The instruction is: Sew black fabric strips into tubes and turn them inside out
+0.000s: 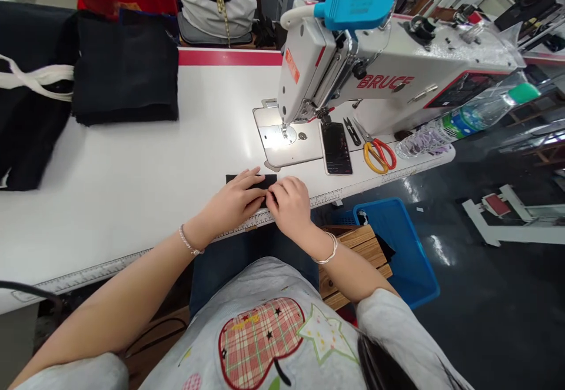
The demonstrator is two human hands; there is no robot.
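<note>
A small piece of black fabric (266, 182) lies at the front edge of the white sewing table. Across its left part rests my left hand (241, 199), fingers stretched out and pressing it down. My right hand (289, 205) is closed at the fabric's right side, thumb and fingertips pinching its edge; the fingers partly hide the spot. Just beyond the hands is the sewing machine (353, 72), its needle above the metal plate (276, 147). The fabric is apart from the needle.
A phone (336, 149), small black thread snips (352, 132), scissors (379, 155) and a plastic bottle (468, 118) lie right of the needle. Folded black cloth (128, 69) is stacked at the back left. A printed ruler (106, 268) runs along the front edge. Below right stands a blue bin (408, 255).
</note>
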